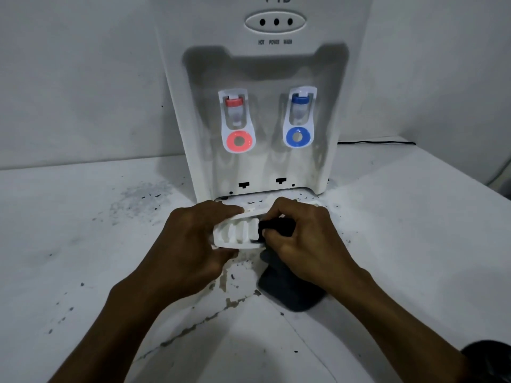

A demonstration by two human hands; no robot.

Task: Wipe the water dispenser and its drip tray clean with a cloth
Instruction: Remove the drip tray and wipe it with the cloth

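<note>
Left hand (190,239) grips ribbed white plastic drip tray (237,233); right hand (301,239) pinches dark soft cloth (276,226) against its slots.

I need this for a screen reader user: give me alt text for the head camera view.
Two hands work on a white drip tray: the left hand holds it, the right hand presses a dark cloth into it, before a white water dispenser.

The white dispenser (262,106) stands upright on the counter, red tap left, blue tap right. Its white slotted tray (237,233) is out, tilted just in front of the base. The dark cloth (279,226) presses against the tray's right end, its tail apparently trailing onto the counter.
</note>
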